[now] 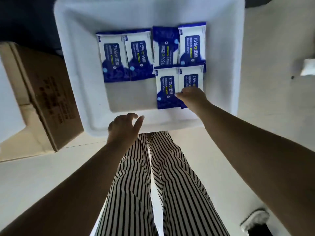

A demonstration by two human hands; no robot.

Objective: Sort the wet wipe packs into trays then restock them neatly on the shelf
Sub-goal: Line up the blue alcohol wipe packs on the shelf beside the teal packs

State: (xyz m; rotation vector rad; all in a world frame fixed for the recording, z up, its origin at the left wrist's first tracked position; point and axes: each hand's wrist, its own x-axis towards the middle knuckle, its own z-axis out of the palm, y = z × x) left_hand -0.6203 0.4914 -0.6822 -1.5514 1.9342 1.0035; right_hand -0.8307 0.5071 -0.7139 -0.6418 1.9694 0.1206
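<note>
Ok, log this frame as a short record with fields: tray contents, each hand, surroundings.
tray: white tray, six wet wipe packs lying flat, near-left floor bare
right hand: right hand rests on the near-right pack
left hand: left hand over the tray's near rim, holding nothing
surroundings: cardboard box left of the tray

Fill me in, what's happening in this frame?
A person is laying wet wipe packs flat in a white tray on the floor. Six packs are in: four across the far row, two nearer. The right hand rests on the near-right pack, apparently placing it. The left hand hovers empty over the tray's near rim. A cardboard box sits left.
</note>
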